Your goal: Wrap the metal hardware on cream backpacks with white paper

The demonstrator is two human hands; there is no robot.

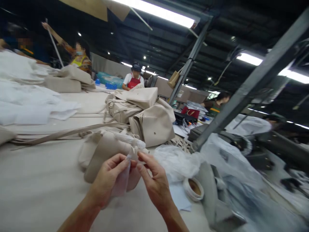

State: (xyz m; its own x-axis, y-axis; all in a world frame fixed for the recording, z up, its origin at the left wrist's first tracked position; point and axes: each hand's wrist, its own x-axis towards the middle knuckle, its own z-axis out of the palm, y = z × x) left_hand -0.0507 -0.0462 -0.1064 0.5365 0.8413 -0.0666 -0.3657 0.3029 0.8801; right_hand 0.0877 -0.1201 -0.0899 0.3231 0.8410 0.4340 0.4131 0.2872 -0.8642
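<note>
While loose white fabric-like sheets (26, 104) cover the far left of the pale table (41, 183), a long beige strap (65, 131) runs from the left towards the upright beige bag with a rounded flap (102, 153). This bag sits near the middle, just beyond the hands, probably so that its top is within easy reach of both. The left hand (102, 180) has its thumb and index finger pinched closed on a translucent white strip (122, 180), which hangs in front of the bag; the grip seems meant to steady the strip's upper end. The right hand (156, 183) comes in from the other side, its fingers partly curled, with thumb and index slightly apart beside that end; blur hides whether they hold anything. Behind, a pile of beige bags (154, 127) closes off the far side and leaves little space there. To the right, crumpled clear plastic (178, 159) and a round white roll with a brown core (193, 189) lie near the right hand and could hinder it if it swings outwards. Farther right, a slanting grey metal post (231, 103) rises beside more plastic-covered material (256, 193).
</note>
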